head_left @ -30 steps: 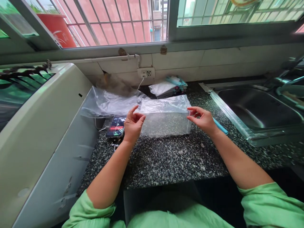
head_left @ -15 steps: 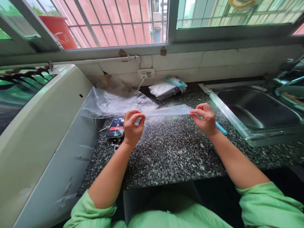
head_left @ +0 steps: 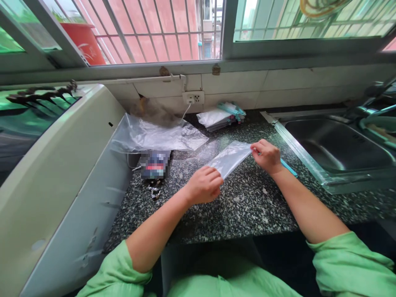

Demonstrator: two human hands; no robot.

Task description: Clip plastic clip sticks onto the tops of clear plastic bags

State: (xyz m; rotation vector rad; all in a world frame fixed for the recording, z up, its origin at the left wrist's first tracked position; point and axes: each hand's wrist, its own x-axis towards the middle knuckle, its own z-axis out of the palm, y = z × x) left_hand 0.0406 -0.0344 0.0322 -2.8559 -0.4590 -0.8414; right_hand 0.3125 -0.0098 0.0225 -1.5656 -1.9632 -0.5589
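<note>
A clear plastic bag (head_left: pixel 232 159) is stretched flat and slantwise between my hands, above the speckled countertop (head_left: pixel 235 214). My right hand (head_left: pixel 266 156) pinches its far right corner. At the near left end my left hand (head_left: pixel 204 185) is closed on it, knuckles up, hiding that part of the bag. A thin blue strip (head_left: pixel 288 168) lies on the counter, partly behind my right wrist. Left of my left hand lie a phone (head_left: pixel 154 165), blurred over, and a small beaded chain (head_left: pixel 155 189).
Loose clear plastic (head_left: pixel 154 134) lies at the back left beside a pale appliance (head_left: pixel 89 136). A stack of flat bags with blue strips (head_left: pixel 221 116) is near the wall socket (head_left: pixel 194 97). A steel sink (head_left: pixel 335 142) is on the right.
My left hand has moved right and toward me, turning knuckles up. The bag has gone from nearly level and edge-on to slanting, with its face showing. My right hand keeps its pinch.
</note>
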